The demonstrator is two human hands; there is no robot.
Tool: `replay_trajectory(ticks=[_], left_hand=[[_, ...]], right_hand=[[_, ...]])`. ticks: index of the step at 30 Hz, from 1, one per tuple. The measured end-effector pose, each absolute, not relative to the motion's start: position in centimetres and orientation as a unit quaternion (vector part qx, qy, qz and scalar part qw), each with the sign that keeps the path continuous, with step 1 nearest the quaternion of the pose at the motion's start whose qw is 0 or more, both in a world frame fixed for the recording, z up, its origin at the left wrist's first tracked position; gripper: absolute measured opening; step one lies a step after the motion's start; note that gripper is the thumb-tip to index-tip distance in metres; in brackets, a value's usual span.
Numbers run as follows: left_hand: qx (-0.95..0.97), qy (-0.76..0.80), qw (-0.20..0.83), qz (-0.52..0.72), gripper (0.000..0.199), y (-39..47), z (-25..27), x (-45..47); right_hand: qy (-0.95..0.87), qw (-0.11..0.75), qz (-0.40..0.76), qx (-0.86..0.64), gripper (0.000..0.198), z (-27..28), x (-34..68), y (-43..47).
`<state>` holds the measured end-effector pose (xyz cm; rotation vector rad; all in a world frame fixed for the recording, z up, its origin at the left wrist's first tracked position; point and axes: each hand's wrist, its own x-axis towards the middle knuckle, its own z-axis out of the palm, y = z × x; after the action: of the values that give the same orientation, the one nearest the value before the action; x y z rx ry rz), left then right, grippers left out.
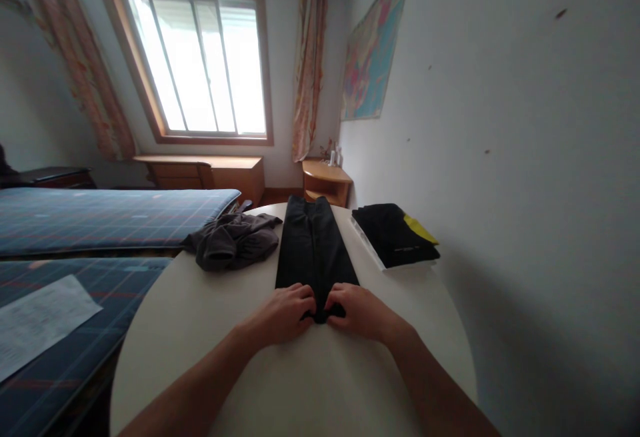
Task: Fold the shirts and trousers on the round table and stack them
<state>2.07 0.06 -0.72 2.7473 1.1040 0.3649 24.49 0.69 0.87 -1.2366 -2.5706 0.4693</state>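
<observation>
Black trousers (315, 244) lie lengthwise on the round white table (190, 357), their two legs side by side and pointing away from me. At their near end, my left hand (290, 310) has its fingers curled over the cloth on the left, thumb tucked at the edge. My right hand (357, 310) mirrors it on the right, pinching the cloth between fingers and thumb. A narrow strip of black fabric shows between the two hands. The fingertips are partly hidden in the dark cloth.
A crumpled dark grey garment (235, 240) rests at the table's left edge. On the right, folded black and yellow clothing (393, 234) lies on a white flat item. Beds with plaid mattresses (100, 220) stand left, a paper sheet (45, 320) on one. A wall (525, 190) rises at right.
</observation>
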Motion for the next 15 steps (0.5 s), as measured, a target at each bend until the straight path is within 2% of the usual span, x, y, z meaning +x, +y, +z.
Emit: replay_trajectory(ticks=[7, 11, 15], left_hand=[[0.896, 0.428, 0.036, 0.112, 0.01, 0.2, -0.4, 2.8], [0.891, 0.434, 0.054, 0.118, 0.013, 0.2, -0.2, 2.6], [0.899, 0.41, 0.078, 0.133, 0.022, 0.4, -0.3, 1.7]], right_hand=[[-0.887, 0.12, 0.121, -0.428, 0.026, 1.1, 23.8, 0.4], [-0.891, 0.115, 0.093, -0.43, 0.016, 0.6, 23.4, 0.6], [-0.885, 0.127, 0.096, -0.438, 0.018, 0.5, 23.4, 0.9]])
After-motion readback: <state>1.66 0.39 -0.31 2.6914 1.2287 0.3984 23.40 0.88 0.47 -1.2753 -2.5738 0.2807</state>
